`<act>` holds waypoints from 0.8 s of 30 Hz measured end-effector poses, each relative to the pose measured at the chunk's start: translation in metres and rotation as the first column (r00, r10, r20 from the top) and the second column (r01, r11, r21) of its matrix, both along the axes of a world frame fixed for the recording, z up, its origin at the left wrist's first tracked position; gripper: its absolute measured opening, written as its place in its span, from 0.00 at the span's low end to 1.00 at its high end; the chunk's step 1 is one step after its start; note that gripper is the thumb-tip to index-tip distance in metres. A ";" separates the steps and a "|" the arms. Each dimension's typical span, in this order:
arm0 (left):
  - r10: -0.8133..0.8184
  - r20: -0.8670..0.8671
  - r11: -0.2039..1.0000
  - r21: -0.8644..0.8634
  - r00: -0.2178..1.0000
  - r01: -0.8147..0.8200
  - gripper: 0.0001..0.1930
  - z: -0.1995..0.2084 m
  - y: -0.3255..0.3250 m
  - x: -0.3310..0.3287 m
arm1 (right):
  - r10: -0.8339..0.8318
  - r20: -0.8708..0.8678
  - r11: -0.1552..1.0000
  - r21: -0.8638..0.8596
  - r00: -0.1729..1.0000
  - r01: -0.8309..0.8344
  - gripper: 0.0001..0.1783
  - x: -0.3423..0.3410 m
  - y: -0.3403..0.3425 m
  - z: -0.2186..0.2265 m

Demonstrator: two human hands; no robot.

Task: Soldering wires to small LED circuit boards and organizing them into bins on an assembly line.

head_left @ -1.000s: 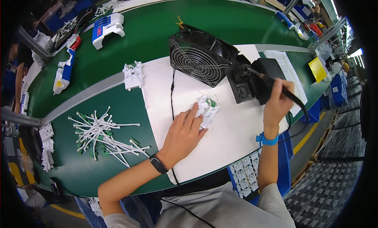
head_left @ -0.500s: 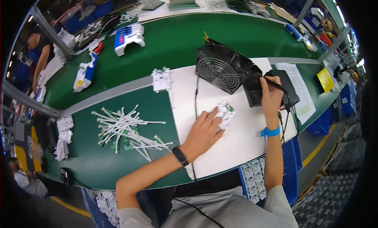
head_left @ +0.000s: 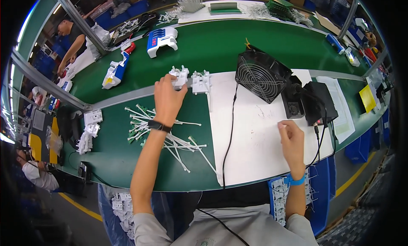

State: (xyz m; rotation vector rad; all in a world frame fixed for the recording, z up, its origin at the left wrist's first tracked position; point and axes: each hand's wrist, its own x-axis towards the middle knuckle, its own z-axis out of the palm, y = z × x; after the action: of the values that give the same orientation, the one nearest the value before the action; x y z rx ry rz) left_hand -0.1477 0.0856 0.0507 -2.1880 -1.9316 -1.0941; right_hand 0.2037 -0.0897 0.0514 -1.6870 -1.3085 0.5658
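My left hand [head_left: 168, 97] reaches to the metal rail at the front edge of the green belt, its fingers closed on a white plastic housing [head_left: 179, 77]. A similar white housing [head_left: 201, 82], with a thin white lead, sits right beside it. My right hand [head_left: 292, 142] is over the white sheet [head_left: 250, 157], fingers curled in and nothing visible in them. Just beyond that hand is a black stand [head_left: 294, 109] with a black-handled tool [head_left: 297, 88] resting in it. Below my left hand lies a loose pile of white cables with small green boards [head_left: 170, 137].
A black fan [head_left: 261, 74] stands at the back of the sheet, beside a black box [head_left: 321, 104] with cords. A black cable [head_left: 231, 135] crosses the sheet. Blue-and-white casings [head_left: 162, 42] lie on the green belt [head_left: 212, 46]. White parts [head_left: 90, 131] stand at left. A co-worker [head_left: 74, 40] is far left.
My left hand has carried the white housing from the sheet to the rail, left of the other one. My right hand has let go of the black-handled tool and drawn back toward me.
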 end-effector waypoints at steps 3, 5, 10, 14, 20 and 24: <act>-0.018 0.053 0.999 -0.050 0.998 0.021 0.19 -0.038 0.014 -0.009 | 0.174 0.063 0.985 0.008 0.983 -0.175 0.07 -0.037 0.003 0.011; -0.058 0.025 0.996 -0.063 0.998 0.060 0.20 -0.045 0.009 -0.011 | 0.287 0.122 0.955 0.034 0.950 -0.293 0.06 -0.060 -0.001 0.012; -0.239 0.245 0.933 -0.210 0.940 0.292 0.28 -0.014 -0.014 -0.035 | 0.588 0.165 0.807 -0.063 0.792 -0.587 0.10 -0.106 -0.005 0.023; -0.191 0.047 0.947 -0.254 0.980 0.197 0.28 0.011 -0.041 -0.094 | 0.654 0.252 0.738 -0.006 0.714 -0.674 0.12 -0.144 0.007 0.016; 0.291 -0.175 0.957 0.041 0.941 -0.288 0.28 -0.002 -0.060 -0.218 | 0.507 0.491 0.789 0.067 0.708 -0.611 0.15 -0.195 0.035 -0.026; 0.633 -0.104 0.774 0.120 0.767 -0.622 0.32 -0.024 -0.089 -0.302 | 0.537 0.385 0.783 0.102 0.750 -0.613 0.10 -0.192 0.035 -0.025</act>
State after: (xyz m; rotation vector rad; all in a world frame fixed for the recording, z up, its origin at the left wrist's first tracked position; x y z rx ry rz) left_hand -0.4496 -0.0032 0.0271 -1.3316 -2.2424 -0.8417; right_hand 0.0114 -0.0542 0.0262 -1.1976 -2.1014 0.4621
